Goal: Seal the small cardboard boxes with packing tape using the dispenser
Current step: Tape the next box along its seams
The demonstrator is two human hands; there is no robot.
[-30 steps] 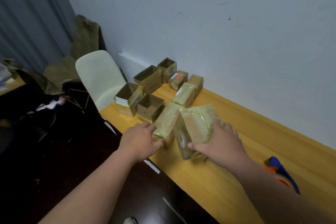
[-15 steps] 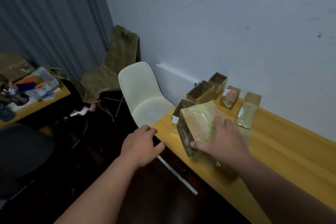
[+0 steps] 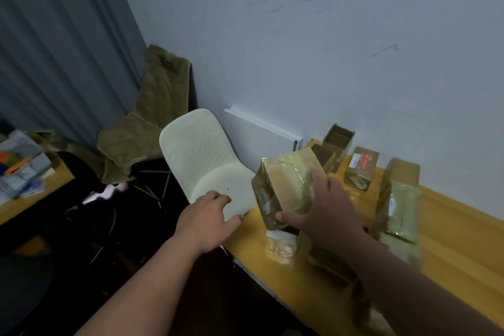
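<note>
Box, taped glossy, sits tilted at frame centre above the table, gripped by the right hand. Left hand hangs loose, empty. Probably light, stiff, slick; hold by edges.

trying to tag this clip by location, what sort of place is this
Probably a home room or small office used as a makeshift packing spot, not a warehouse. Small cardboard boxes sit on a yellow wooden desk against a scuffed wall, beside a pale shell chair and a grey curtain.
</note>
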